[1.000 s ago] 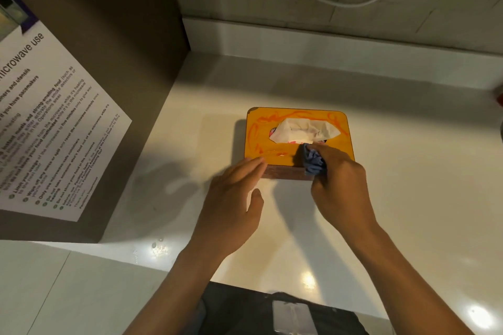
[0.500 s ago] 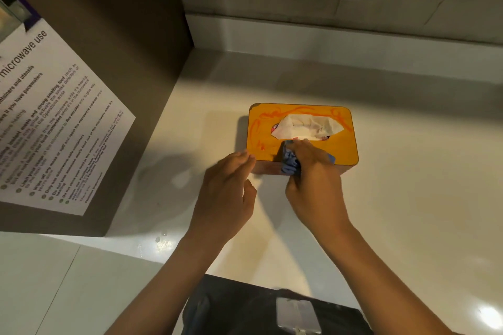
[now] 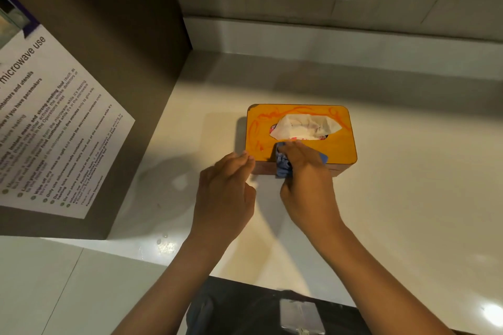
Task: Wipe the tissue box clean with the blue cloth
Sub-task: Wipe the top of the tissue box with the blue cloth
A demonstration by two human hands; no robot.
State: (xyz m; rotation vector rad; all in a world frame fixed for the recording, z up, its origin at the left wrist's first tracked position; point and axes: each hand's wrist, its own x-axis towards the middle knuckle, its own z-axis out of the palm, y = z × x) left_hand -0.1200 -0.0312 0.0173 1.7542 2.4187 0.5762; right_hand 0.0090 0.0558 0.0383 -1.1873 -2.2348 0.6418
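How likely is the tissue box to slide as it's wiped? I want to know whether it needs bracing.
The tissue box probably slides easily: it sits flat on a glossy counter. It looks low and wide, so tipping seems unlikely. The left hand touches its near left corner, perhaps steadying it, while the right hand presses the floppy blue cloth on top.

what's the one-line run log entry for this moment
step: wiping lid near edge | right hand: holds blue cloth on tissue box | left hand: fingertips at box's left corner | red marks remain
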